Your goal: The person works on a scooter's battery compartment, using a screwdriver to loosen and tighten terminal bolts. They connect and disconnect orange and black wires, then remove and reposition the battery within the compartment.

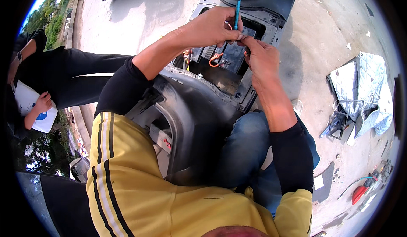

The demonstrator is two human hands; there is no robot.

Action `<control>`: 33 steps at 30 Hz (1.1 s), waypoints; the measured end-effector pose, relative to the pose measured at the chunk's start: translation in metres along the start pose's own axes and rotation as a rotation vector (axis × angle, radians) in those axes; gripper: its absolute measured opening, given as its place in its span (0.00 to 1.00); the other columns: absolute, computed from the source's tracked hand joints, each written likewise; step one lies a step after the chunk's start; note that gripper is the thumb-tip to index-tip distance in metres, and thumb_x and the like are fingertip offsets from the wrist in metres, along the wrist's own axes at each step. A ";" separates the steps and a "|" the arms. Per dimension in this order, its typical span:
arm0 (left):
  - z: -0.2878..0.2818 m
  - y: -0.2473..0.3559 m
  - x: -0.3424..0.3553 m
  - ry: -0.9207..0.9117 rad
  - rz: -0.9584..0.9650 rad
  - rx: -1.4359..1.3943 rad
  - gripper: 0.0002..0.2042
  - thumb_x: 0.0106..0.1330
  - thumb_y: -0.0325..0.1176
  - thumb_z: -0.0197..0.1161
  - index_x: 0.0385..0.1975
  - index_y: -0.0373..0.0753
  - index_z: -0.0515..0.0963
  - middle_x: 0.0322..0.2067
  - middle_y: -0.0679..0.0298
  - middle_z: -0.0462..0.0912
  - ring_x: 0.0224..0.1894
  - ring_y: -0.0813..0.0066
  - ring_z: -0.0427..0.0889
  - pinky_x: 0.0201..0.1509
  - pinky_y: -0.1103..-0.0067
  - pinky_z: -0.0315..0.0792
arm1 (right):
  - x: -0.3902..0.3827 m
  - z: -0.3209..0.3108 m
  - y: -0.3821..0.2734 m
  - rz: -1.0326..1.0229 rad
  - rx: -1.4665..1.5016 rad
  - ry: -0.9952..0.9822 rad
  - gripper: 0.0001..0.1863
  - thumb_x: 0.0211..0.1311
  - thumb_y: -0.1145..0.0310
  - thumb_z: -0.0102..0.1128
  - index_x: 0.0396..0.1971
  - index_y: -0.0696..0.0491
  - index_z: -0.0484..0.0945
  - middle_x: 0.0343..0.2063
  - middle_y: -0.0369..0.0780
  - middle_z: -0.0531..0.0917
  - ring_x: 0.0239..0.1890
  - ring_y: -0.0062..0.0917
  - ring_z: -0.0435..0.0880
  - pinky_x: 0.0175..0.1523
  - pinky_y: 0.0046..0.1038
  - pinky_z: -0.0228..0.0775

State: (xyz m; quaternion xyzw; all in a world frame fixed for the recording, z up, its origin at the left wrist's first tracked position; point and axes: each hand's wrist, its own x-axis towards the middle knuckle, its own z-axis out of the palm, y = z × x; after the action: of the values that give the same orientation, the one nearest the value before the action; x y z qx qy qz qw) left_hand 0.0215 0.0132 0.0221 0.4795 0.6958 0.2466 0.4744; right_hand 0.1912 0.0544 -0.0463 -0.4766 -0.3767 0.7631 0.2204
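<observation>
A teal L-shaped socket wrench [238,12] stands roughly upright in my left hand [222,27], its bent end pointing away from me. The fingers of that hand are closed round its lower part. My right hand [262,57] is closed in a pinch, and its fingertips meet those of my left. Whatever small thing lies between them is hidden. Both hands are above the open battery compartment [224,82] of a dark scooter. Black batteries [231,59] sit inside, partly covered by my hands. An orange cable loop [215,59] lies on top of them.
The scooter's dark seat [193,114] is close in front of me. To the left stands a person in black trousers [99,67] holding a white bag [32,105]. A silver quilted cover [366,93] lies on the ground at right, with a red-handled tool [359,193] nearer me.
</observation>
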 end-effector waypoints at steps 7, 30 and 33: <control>-0.006 -0.013 0.008 0.088 0.096 0.092 0.06 0.72 0.30 0.66 0.42 0.36 0.78 0.29 0.71 0.80 0.26 0.89 0.69 0.25 0.85 0.62 | 0.000 -0.005 -0.004 0.049 0.033 -0.024 0.13 0.60 0.66 0.69 0.30 0.63 0.88 0.19 0.30 0.77 0.24 0.12 0.68 0.30 0.22 0.57; -0.162 -0.025 -0.029 0.436 0.124 -0.207 0.08 0.77 0.34 0.59 0.45 0.36 0.79 0.37 0.58 0.84 0.29 0.79 0.71 0.27 0.84 0.64 | -0.017 -0.029 -0.018 0.085 0.049 -0.112 0.13 0.61 0.67 0.69 0.25 0.63 0.85 0.18 0.31 0.75 0.19 0.12 0.66 0.25 0.21 0.54; -0.164 -0.016 -0.036 0.334 0.198 -0.150 0.06 0.79 0.33 0.59 0.47 0.39 0.77 0.40 0.64 0.81 0.25 0.90 0.62 0.22 0.91 0.55 | -0.014 -0.033 -0.017 0.074 0.037 -0.130 0.13 0.61 0.67 0.69 0.25 0.63 0.84 0.18 0.30 0.74 0.18 0.12 0.65 0.24 0.21 0.52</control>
State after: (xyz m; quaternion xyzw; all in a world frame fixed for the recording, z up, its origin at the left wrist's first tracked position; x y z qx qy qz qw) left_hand -0.1289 -0.0080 0.0951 0.4611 0.6941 0.4193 0.3603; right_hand 0.2264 0.0672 -0.0342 -0.4355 -0.3584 0.8068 0.1759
